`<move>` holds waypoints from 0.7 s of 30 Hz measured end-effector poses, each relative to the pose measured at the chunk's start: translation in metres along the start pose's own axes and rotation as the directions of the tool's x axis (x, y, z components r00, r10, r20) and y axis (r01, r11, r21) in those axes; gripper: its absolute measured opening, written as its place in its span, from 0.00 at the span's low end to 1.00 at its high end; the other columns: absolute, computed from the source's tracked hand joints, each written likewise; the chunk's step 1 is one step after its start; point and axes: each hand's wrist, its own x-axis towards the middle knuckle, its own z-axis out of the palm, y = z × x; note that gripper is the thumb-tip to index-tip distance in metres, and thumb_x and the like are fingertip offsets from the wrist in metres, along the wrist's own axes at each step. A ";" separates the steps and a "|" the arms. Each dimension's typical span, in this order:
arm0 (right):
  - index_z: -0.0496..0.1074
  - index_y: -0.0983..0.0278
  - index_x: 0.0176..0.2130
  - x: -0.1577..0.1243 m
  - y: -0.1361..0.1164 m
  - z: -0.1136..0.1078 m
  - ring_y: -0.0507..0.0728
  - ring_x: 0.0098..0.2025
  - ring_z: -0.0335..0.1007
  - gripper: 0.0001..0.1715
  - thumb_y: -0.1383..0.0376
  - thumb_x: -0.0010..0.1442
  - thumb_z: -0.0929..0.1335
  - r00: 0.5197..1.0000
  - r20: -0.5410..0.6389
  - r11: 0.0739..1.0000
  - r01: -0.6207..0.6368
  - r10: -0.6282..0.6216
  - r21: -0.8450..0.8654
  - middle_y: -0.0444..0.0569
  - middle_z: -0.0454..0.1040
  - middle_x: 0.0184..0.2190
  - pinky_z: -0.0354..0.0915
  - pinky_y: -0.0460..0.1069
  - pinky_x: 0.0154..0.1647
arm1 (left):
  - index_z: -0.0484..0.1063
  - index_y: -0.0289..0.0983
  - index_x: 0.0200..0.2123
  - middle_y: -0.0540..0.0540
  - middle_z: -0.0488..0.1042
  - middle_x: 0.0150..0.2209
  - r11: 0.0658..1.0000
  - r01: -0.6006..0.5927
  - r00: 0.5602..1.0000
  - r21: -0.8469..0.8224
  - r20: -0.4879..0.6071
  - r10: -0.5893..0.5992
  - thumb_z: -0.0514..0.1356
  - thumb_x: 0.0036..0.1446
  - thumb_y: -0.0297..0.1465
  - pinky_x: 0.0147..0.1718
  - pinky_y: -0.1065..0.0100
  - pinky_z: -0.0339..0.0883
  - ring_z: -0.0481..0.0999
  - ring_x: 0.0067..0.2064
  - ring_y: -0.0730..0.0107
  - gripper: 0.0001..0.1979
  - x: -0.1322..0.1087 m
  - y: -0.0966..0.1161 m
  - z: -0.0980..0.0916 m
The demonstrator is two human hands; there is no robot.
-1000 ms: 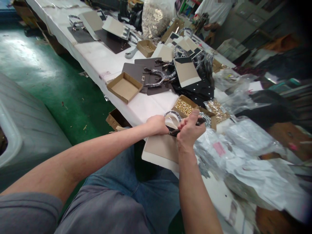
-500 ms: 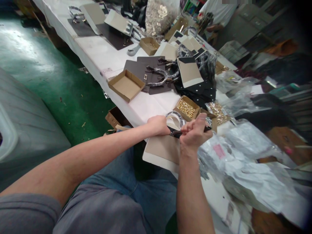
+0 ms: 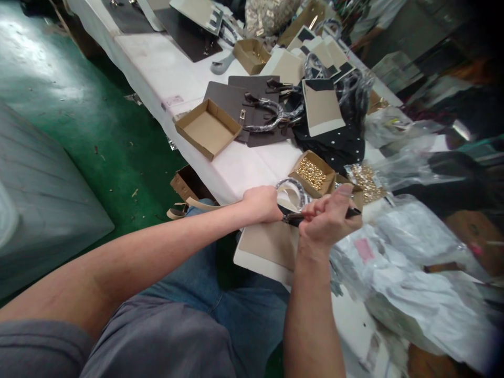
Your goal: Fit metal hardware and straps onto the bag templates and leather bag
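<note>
My right hand is wrapped round a dark tool, whose black end sticks out past the fingers. To its left, my left hand is closed at the dark piece by the tool's tip; what its fingers grip is hidden. Under both hands a beige panel with a white border lies at the table's near edge. A plastic-wrapped ring-shaped handle rises just behind my hands. Beyond it stands a small cardboard box of gold-coloured metal pieces.
An open cardboard tray sits at the table's left edge, beside dark panels with wrapped handles. Clear plastic bags cover the right side. A cardboard box is below the edge. A person's arm shows at the far side.
The view has shifted, so the far table items sit higher and the hands further right. Both hands keep nearly the same hold at the tool and panel.
</note>
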 end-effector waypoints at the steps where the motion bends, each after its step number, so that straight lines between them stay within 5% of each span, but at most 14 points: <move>1: 0.57 0.56 0.23 0.001 0.000 0.000 0.50 0.17 0.54 0.38 0.45 0.76 0.72 1.000 0.005 1.000 -0.002 0.002 0.000 0.39 0.52 0.19 0.57 0.49 0.15 | 0.84 0.38 0.58 0.33 0.88 0.56 1.000 0.002 1.000 -0.003 -0.001 -0.002 0.73 0.60 0.52 0.55 0.59 0.82 0.88 0.58 0.42 0.31 0.000 -0.001 0.000; 21: 0.56 0.57 0.23 -0.009 -0.001 -0.002 0.48 0.18 0.54 0.41 0.38 0.72 0.74 0.998 -0.031 0.998 -0.057 0.058 0.022 0.38 0.51 0.20 0.60 0.44 0.14 | 0.84 0.38 0.57 0.33 0.88 0.56 1.000 -0.012 1.000 -0.003 -0.005 0.012 0.73 0.60 0.51 0.54 0.58 0.83 0.88 0.57 0.42 0.30 0.001 -0.004 0.003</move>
